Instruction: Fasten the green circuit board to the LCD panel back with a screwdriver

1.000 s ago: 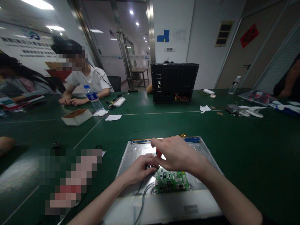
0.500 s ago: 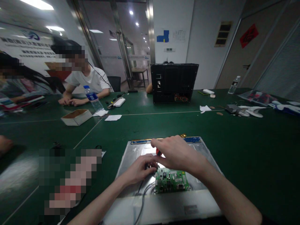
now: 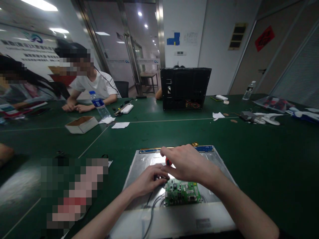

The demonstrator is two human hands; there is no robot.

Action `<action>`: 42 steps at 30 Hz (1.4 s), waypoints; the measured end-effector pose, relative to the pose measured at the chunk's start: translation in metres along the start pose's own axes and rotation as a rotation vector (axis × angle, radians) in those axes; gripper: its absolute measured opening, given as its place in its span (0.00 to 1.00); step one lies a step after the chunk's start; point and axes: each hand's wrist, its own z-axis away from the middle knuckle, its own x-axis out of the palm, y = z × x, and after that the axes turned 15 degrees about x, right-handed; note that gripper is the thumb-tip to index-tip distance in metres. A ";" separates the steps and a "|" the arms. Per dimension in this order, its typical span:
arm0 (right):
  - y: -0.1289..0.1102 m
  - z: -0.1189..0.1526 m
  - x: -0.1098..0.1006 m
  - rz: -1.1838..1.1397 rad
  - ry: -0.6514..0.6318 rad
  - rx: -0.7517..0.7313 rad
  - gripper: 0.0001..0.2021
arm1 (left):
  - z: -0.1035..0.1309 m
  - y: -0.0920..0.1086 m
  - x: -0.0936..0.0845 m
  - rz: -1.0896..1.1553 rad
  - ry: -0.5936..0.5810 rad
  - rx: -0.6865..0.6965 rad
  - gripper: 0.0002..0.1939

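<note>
A flat metal-backed display panel lies on the table in front of me, with a green circuit board on its back. My right hand is closed around the red and black handle of a screwdriver, held roughly upright over the board's far left corner. Most of its shaft is hidden by my fingers. Beside that corner, my left hand has its fingers curled in by the screwdriver's lower end; what they grip is hidden. Grey cables run from the board's left side toward me.
A black equipment casing stands across the green table. Left of it are an open cardboard box, a water bottle and paper. A person sits at the far left. White-handled tools lie right.
More of the red screwdriver handle shows between my right fingers, and my left fingertips have shifted slightly right. Both arms stay in nearly the same place.
</note>
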 end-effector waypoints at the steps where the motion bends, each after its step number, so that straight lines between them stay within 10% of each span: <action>1: 0.000 0.000 0.000 0.012 0.004 0.009 0.10 | 0.000 0.001 0.000 -0.001 -0.007 0.001 0.05; 42: -0.001 -0.003 0.002 -0.008 0.046 -0.002 0.08 | -0.002 0.001 0.000 0.075 -0.017 -0.041 0.06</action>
